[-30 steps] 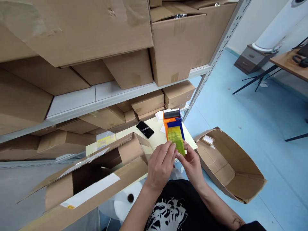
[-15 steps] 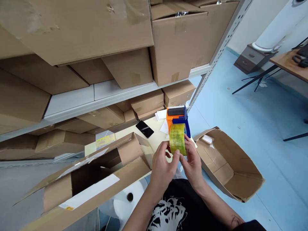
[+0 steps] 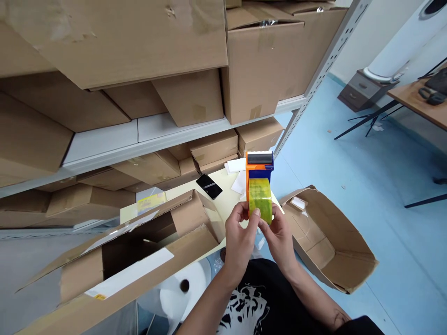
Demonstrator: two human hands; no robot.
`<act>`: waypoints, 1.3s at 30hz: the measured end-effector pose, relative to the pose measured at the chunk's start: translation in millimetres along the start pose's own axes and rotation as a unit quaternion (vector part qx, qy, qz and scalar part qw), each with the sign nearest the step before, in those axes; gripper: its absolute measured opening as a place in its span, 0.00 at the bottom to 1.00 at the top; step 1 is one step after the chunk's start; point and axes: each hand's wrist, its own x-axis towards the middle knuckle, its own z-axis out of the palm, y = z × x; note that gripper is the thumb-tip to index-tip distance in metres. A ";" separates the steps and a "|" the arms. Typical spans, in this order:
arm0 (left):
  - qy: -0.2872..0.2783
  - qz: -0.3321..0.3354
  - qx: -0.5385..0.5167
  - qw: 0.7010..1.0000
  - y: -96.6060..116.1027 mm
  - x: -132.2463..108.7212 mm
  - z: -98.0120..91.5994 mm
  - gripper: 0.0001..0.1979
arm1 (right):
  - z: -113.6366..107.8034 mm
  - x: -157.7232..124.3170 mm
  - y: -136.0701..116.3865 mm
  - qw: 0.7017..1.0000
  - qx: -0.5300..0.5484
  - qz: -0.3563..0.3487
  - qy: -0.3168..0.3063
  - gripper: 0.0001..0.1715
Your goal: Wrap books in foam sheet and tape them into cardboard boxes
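Note:
Between both hands I hold a tape dispenser [image 3: 260,174] with an orange and blue frame, a dark roller and a toothed cutting edge at its top. A roll of yellow-green tape [image 3: 260,197] sits on it, facing me. My left hand [image 3: 241,232] grips the left side, its thumb on the lower face of the roll. My right hand [image 3: 279,237] grips the right side, with its thumb at the roll's bottom edge. The fingers behind the roll are partly hidden. An open cardboard box [image 3: 139,274] stands on the table to the left of my hands.
A black phone [image 3: 209,186] and white papers [image 3: 237,166] lie on the pale table [image 3: 223,179]. Another open carton [image 3: 331,242] is at the right, above the blue floor. Shelves [image 3: 153,133] full of cardboard boxes rise in front. A white roll [image 3: 174,298] stands below the table's edge.
The tape dispenser has been turned in my hands, so its cutting edge, roller and tape roll now face me more squarely. Both hands keep their hold. The view has shifted slightly.

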 end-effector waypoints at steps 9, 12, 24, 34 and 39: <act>-0.041 -0.004 0.019 0.999 7.7 5.4 -3.4 0.09 | -0.3 -0.4 -5.7 0.987 -0.124 -0.099 0.006 0.09; -0.038 -0.023 0.008 0.999 8.6 7.1 -0.2 0.08 | 0.2 -1.2 -9.9 0.974 -0.179 -0.139 0.013 0.08; -0.052 -0.039 -0.021 0.998 10.4 6.9 1.1 0.05 | -1.5 -3.1 -7.7 0.972 -0.188 -0.141 0.004 0.06; -0.076 -0.020 0.051 0.996 15.7 4.2 -3.4 0.09 | -6.0 0.5 -7.6 0.970 -0.201 -0.134 -0.007 0.10; -0.081 -0.017 0.135 0.987 19.8 7.7 -8.5 0.06 | -7.7 -2.9 -9.3 0.968 -0.210 -0.138 -0.014 0.09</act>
